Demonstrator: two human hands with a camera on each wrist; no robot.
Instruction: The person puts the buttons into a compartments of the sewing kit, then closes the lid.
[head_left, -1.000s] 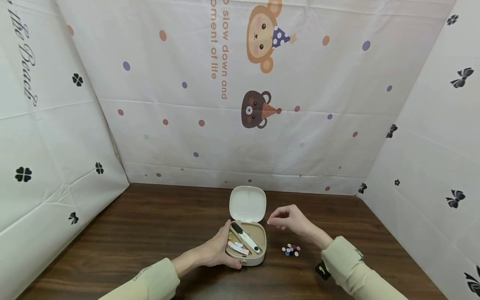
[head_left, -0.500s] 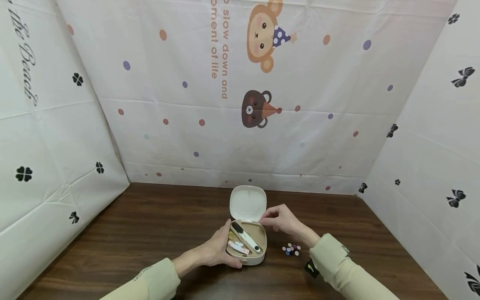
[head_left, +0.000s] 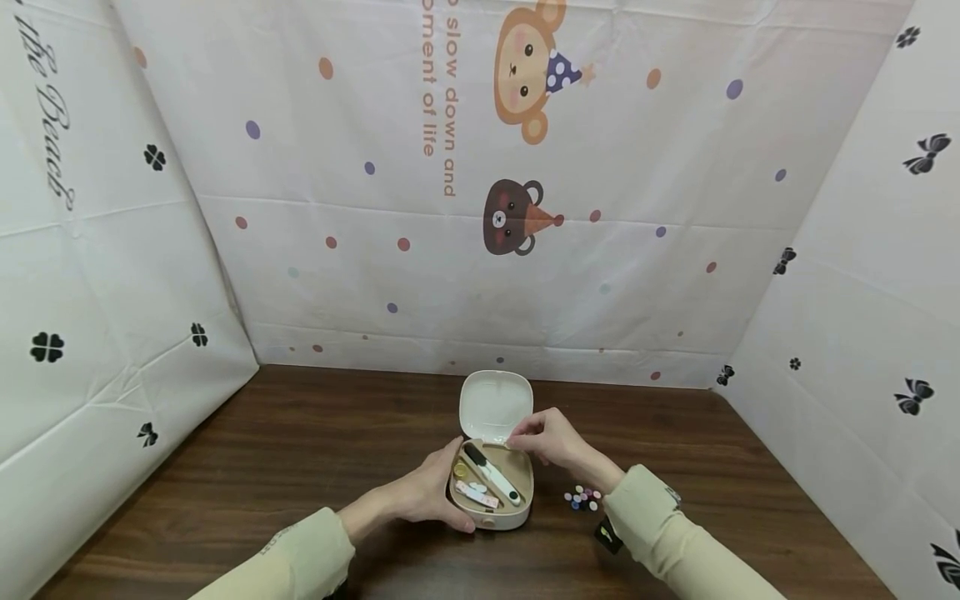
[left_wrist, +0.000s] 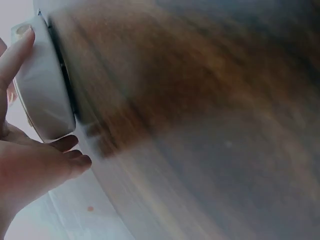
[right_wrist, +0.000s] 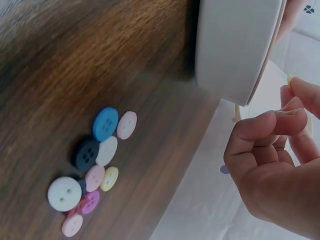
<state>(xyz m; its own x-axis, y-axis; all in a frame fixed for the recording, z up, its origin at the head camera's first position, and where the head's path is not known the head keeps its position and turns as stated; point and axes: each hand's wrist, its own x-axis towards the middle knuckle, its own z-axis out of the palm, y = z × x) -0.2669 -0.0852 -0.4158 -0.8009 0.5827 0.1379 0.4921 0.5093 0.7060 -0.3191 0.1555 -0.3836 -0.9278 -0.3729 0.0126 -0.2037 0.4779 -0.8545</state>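
A beige box [head_left: 517, 500] stands on the wooden table [head_left: 300, 467] with its white lid [head_left: 495, 404] raised. Inside lie a black-and-white tool [head_left: 492, 476], a pink strip [head_left: 477, 497] and a small gold piece [head_left: 461, 471]. My left hand [head_left: 438, 493] grips the box's left side, thumb on the rim; the left wrist view shows the hand [left_wrist: 22, 150] round the box [left_wrist: 42, 95]. My right hand [head_left: 519, 440] hovers over the box's back right corner. In the right wrist view its curled fingers [right_wrist: 270, 125] pinch a small pale piece [right_wrist: 290, 79].
A little heap of coloured buttons [head_left: 582, 499] lies on the table just right of the box, seen close up as buttons [right_wrist: 95, 165] in the right wrist view. Patterned white sheets [head_left: 480, 208] wall in the table at the back and both sides.
My right hand has moved left from above the buttons to the box's back right corner, fingers pinched throughout. The left hand has kept its grip on the box.
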